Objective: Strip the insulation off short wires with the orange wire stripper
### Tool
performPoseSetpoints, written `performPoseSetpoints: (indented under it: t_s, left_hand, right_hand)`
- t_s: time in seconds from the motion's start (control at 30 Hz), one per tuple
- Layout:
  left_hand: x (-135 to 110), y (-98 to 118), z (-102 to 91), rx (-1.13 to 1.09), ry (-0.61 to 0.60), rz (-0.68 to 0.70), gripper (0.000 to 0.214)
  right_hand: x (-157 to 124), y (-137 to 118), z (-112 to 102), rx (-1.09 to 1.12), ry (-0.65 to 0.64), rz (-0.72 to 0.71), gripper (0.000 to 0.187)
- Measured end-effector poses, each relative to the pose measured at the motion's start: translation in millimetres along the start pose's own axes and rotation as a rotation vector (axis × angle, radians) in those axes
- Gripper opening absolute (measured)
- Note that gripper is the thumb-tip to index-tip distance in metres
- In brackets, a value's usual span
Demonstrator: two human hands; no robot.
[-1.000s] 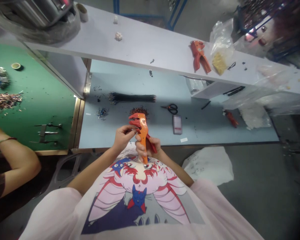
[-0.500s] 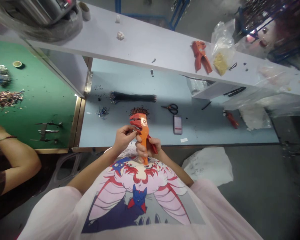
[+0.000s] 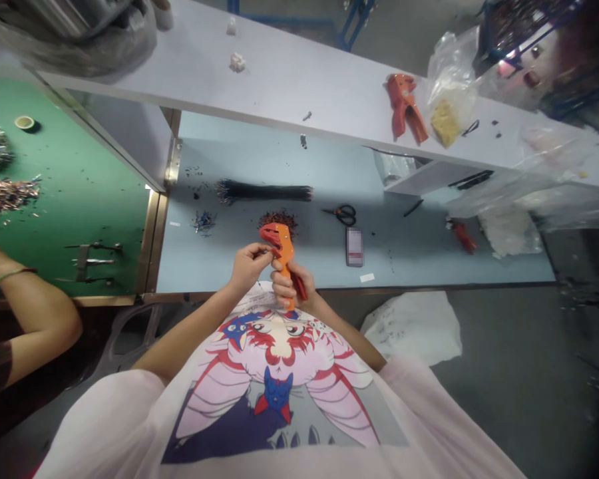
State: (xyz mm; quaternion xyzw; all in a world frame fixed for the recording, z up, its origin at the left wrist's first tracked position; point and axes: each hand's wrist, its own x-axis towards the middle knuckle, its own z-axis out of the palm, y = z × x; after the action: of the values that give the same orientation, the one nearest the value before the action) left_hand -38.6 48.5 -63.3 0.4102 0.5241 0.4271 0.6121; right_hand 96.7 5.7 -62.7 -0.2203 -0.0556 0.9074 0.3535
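While the pale blue table (image 3: 379, 269) stretches out ahead, the right hand (image 3: 287, 283) grips an orange wire stripper (image 3: 283, 256) in a closed fist, just over the table's edge. The left hand (image 3: 249, 266) pinches near its red jaws. Farther on lie black wires (image 3: 264, 193) and scissors (image 3: 344, 215), below a white shelf (image 3: 279, 86).

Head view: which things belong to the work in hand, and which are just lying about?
In use: orange wire stripper in the right hand; left hand at its jaws.
Lying about: black wire bundle, scissors, second stripper on the shelf.
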Motion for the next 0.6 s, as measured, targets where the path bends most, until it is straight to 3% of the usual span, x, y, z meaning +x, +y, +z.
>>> performPoseSetpoints:
  t_s: [0.27,0.5,0.6]
  left_hand:
    - [8,-8,1.8,0.085,-0.022,-0.002,0.011]
    - [10,-8,4.3,0.121,-0.031,-0.03,0.011]
    - [11,-9,5.1,0.114,-0.035,-0.036,0.012]
  right_hand:
    - [1,1,-12,0.071,0.048,-0.004,0.036]
    - [2,-1,-12,0.122,-0.046,-0.038,0.032]
    - [1,-2,-10,0.114,-0.024,-0.045,0.035]
